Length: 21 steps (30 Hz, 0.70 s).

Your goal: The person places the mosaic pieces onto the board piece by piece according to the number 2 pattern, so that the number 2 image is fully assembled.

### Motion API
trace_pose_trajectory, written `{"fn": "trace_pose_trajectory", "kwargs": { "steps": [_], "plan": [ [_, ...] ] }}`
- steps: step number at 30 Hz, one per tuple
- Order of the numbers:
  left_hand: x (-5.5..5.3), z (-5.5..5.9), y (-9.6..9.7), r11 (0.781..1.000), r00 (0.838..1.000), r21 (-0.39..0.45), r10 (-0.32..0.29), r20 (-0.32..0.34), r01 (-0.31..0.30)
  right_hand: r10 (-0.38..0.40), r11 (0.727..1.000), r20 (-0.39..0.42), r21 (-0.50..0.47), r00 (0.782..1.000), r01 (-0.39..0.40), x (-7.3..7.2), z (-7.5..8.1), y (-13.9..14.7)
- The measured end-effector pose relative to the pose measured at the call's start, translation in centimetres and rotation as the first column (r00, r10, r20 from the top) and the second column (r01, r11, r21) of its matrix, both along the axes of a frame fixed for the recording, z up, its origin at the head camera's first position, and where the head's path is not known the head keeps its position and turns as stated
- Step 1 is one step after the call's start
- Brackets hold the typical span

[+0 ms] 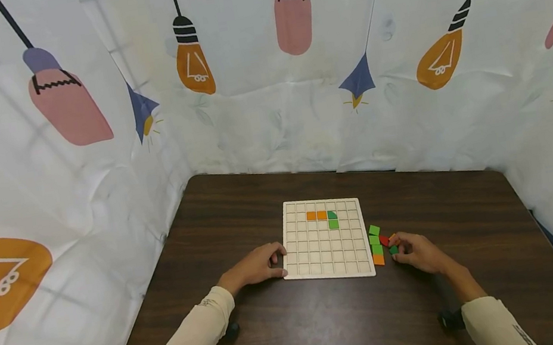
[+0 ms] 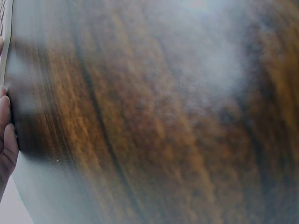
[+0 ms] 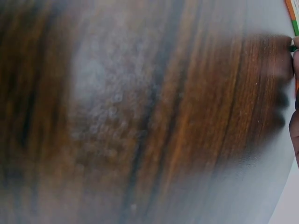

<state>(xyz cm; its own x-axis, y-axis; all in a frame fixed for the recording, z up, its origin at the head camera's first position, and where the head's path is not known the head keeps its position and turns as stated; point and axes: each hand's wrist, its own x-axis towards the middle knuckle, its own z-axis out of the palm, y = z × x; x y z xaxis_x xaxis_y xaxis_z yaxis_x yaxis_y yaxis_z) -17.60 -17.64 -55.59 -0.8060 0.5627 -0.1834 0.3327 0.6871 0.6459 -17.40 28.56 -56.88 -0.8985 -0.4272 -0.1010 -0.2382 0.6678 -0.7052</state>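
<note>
A pale square grid board (image 1: 321, 250) lies on the table. In its upper cells sit two orange tiles (image 1: 316, 215), a dark green tile with a cut corner (image 1: 332, 215) and a light green tile (image 1: 333, 224) below that. My left hand (image 1: 257, 265) rests at the board's left edge, thumb by the near corner; the left wrist view catches only its fingers (image 2: 5, 140). Right of the board, my right hand (image 1: 419, 251) pinches a small dark green tile (image 1: 394, 250) between thumb and fingertips. A red tile (image 1: 384, 240) lies beside those fingertips.
Along the board's right edge lie loose light green tiles (image 1: 374, 239) and an orange tile (image 1: 379, 259). The dark wooden table (image 1: 302, 331) meets a printed white curtain (image 1: 257, 121) at the back and left.
</note>
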Motion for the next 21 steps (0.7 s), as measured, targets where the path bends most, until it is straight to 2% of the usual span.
{"fn": "trace_pose_trajectory", "kwargs": {
  "steps": [8,21],
  "plan": [
    [0.06,0.13,0.05,1.000,1.000,-0.013,0.004,-0.001,-0.004,-0.019,0.999,0.104,-0.043,0.994,0.024,0.09,0.56,0.11],
    [0.10,0.03,0.04,1.000,1.000,-0.015,0.005,-0.009,-0.006,-0.043,0.997,0.106,-0.054,0.993,0.049,0.02,0.86,0.26]
  ]
}}
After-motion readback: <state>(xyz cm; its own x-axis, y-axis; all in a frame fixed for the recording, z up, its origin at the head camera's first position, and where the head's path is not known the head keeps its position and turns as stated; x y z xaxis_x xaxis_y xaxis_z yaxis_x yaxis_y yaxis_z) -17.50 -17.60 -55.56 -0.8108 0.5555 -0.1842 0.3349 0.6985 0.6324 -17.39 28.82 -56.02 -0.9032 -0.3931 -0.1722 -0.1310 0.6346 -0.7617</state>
